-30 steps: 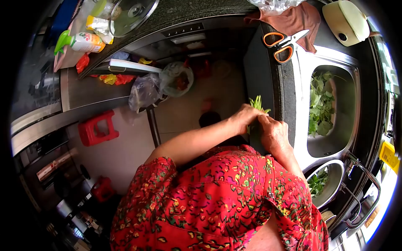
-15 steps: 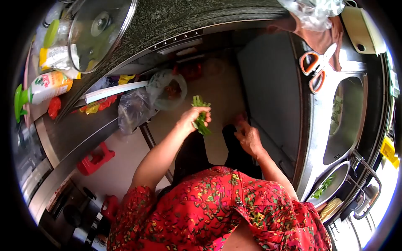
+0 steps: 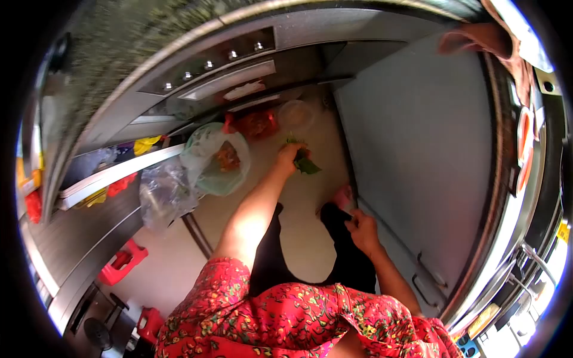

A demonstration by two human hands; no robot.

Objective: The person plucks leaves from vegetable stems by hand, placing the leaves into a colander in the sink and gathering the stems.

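Note:
My left hand (image 3: 290, 156) is closed around a small bunch of leafy greens (image 3: 307, 165), reaching out low over the floor. Leaves stick out beyond the fingers. Just left of this hand, a translucent plastic bag (image 3: 206, 182) hangs open, with brownish-red scraps (image 3: 227, 157) inside. Past the hand, a red basket (image 3: 258, 125) and a clear round bowl (image 3: 295, 116) sit low near the cabinet. Beside my right leg, my right hand (image 3: 363, 231) has its fingers curled in. Whatever may be in it is too small or dark to make out.
Cabinet fronts with several knobs (image 3: 233, 54) run along the far side. A grey panel (image 3: 418, 113) stands on the right, below the counter edge. A crumpled clear bag (image 3: 164, 191) hangs at left, above a red stool (image 3: 123, 262).
The view has tipped down toward the floor, so the sink and scissors slide to the right edge. My left hand has reached farther out with the greens. My right hand stays beside the leg.

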